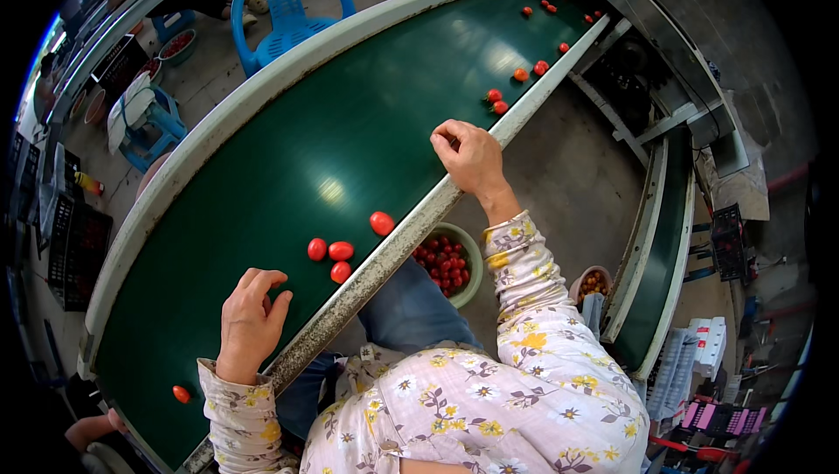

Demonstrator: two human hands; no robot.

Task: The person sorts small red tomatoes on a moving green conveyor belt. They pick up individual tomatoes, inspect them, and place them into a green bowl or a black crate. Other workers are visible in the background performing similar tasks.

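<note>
My left hand [254, 320] hovers over the green conveyor belt [295, 146] with thumb and fingers apart and no item visible in it. To its right lie several small red tomatoes [340, 251], one of them [381, 224] close to the near rail. My right hand [467, 156] is at the belt's near rail [357, 300], its fingers curled towards the thumb; its palm is hidden. Beyond that hand, a pair of tomatoes [496, 101] sits by the rail, with an orange-red one [520, 74] further up. Another tomato [181, 394] lies at the belt's left end.
Below the near rail, a green basin [476, 271] holds many red tomatoes. A smaller bowl [591, 282] of yellow-orange fruit stands on the floor beside a second belt [645, 277]. Across the belt are a blue plastic chair [282, 15] and a blue stool [154, 127]. A person's arm [92, 431] shows at lower left.
</note>
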